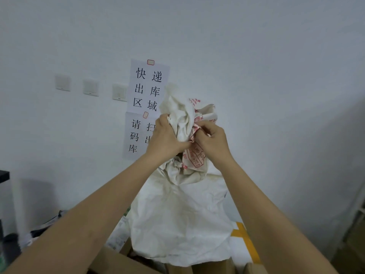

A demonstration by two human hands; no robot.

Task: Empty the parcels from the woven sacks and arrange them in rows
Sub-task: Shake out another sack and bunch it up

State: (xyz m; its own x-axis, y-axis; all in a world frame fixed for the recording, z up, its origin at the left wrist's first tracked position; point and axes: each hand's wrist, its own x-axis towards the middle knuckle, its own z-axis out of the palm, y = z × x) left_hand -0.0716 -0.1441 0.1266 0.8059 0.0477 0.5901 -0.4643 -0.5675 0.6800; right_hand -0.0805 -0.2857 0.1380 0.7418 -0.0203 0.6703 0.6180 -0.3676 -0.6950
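Up high, the left hand (165,138) and right hand (212,140) both grip the bunched neck of the woven sack (181,214), whose body hangs below them.

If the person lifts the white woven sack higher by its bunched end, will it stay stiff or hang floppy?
Probably floppy: the woven sack is creased and sags below both gripping hands, left hand and right hand. It probably slips little, since the bunched cloth gives grip.

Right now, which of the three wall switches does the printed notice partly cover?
The rightmost switch, the one nearest the sack: the upper notice overlaps its right edge. The other two sit apart, fully visible.
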